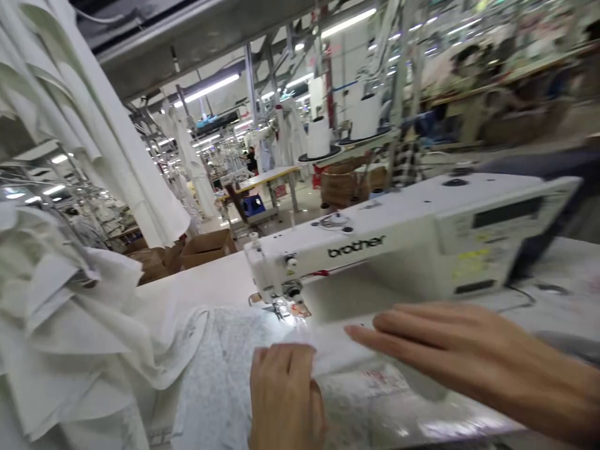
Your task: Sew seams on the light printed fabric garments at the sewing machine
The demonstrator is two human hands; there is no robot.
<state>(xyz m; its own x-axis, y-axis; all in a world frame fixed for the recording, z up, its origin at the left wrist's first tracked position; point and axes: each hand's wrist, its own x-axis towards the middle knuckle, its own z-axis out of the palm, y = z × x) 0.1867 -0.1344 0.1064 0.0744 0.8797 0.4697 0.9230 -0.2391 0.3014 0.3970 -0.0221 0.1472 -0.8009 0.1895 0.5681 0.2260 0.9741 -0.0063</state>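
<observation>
The fingers [403, 326] of the right hand [473, 356] lie straight and close together, stretched toward the needle and resting on a smooth white cloth layer [328, 350], with nothing pinched between them. The left hand [285, 397] sits curled over the cloth at the bottom of the view, knuckles up and fingertips hidden, so I cannot tell whether it grips or only presses. Under both hands, a thin, pale speckled fabric [220, 381] spreads across the near edge of the white tabletop [187, 284] and runs beneath the metal presser foot [282, 307] of a white Brother sewing machine [356, 250]. The fabric looks soft and lies in shallow ripples. Toward the left edge of the tabletop, a white cloth heap [70, 325] bulges in loose, creased folds, just beside the speckled fabric. The machine's long, boxy arm ends at the right in a control panel [492, 240] with a dark rectangular screen. Behind the machine, 2 white thread cones [319, 137] stand on round black plates, and brown cardboard boxes [206, 248] sit on the floor beyond the far edge of the tabletop.
</observation>
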